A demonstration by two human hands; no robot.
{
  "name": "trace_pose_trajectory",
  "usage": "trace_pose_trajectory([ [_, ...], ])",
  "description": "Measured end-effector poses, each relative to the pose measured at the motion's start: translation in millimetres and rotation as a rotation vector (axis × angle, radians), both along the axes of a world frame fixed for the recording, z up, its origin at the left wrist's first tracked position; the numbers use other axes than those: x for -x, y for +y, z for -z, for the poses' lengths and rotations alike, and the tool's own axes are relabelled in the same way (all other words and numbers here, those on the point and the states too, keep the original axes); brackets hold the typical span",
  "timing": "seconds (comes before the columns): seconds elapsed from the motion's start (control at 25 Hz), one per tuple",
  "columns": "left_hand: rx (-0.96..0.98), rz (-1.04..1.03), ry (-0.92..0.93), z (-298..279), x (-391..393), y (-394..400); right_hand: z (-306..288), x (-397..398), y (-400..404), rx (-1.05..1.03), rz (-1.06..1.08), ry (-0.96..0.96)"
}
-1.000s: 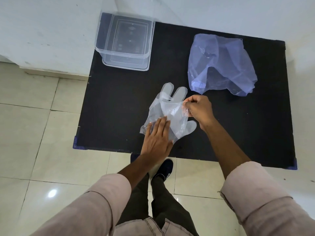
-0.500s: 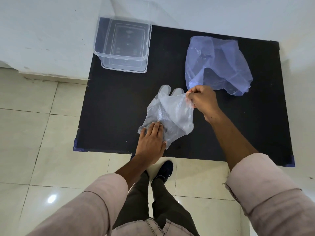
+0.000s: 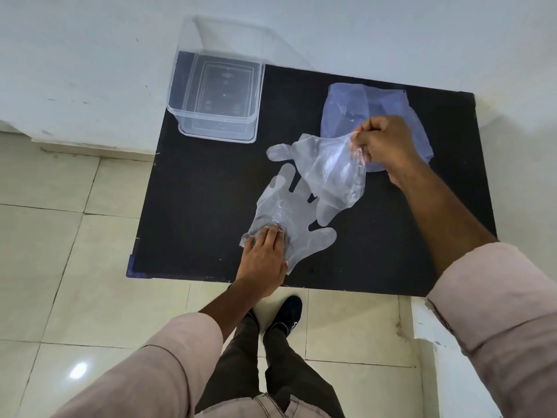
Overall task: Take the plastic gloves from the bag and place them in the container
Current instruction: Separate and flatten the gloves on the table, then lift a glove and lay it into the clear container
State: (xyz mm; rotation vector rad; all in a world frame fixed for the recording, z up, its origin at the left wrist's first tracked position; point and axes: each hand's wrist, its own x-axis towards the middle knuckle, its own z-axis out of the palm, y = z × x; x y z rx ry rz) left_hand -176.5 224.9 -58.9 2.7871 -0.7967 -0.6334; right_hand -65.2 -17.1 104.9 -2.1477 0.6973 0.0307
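Two clear plastic gloves are out on the black table (image 3: 196, 206). One glove (image 3: 289, 212) lies flat near the front edge, and my left hand (image 3: 263, 260) presses its cuff down with flat fingers. My right hand (image 3: 385, 143) pinches the cuff of the second glove (image 3: 328, 173) and holds it lifted above the table, its fingers hanging down and to the left. The bluish plastic bag (image 3: 346, 107) lies crumpled at the back right, partly behind my right hand. The clear container (image 3: 217, 128) stands open at the back left corner, with nothing in it.
White walls border the table at the back and right. Pale floor tiles (image 3: 60, 236) lie to the left and in front, where my legs and a dark shoe (image 3: 286, 315) show below the table's front edge.
My right hand has peeled the top glove off the one beneath and lifted it up and to the right. My left hand has stayed pressed on the lower glove.
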Motion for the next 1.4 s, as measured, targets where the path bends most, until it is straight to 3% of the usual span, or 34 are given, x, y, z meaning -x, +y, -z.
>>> trace_pose_trajectory([
  [0.24,0.125,-0.088,-0.020,-20.1,-17.5,-6.3,-9.5,-3.5,-2.4,0.003,-0.065,-0.028],
  [0.4,0.353,-0.150,-0.310,-58.0,-39.5,-19.1,-17.1,-3.4,4.1,0.037,-0.165,-0.015],
  [0.48,0.489,-0.194,-0.372,-88.6,-63.1,-31.8,-23.4,-4.1,5.1,0.075,-0.237,0.015],
  [0.6,0.693,-0.218,-0.251,-138.0,-109.5,-47.9,-43.4,-5.9,8.2,0.149,-0.408,0.094],
  [0.68,0.787,-0.180,-0.036,-167.0,-140.9,-51.1,-64.4,-6.3,12.9,0.191,-0.508,0.124],
  [0.76,0.738,-0.051,0.196,-191.8,-166.5,-50.6,-87.5,-5.0,19.4,0.193,-0.573,0.133],
  [0.88,0.659,0.125,0.381,-216.0,-182.1,-52.8,-112.7,-5.4,24.6,0.209,-0.619,0.122],
  [1.08,0.777,0.063,0.468,-241.8,-186.2,-59.8,-132.4,1.4,13.2,0.100,-0.449,-0.028],
  [1.24,0.895,-0.046,0.503,-259.6,-195.3,-57.0,-131.9,21.2,-4.1,-0.058,-0.404,0.016],
  [1.4,1.007,-0.156,0.548,-268.1,-203.1,-55.1,-135.6,13.8,-5.2,-0.216,-0.304,-0.198],
])
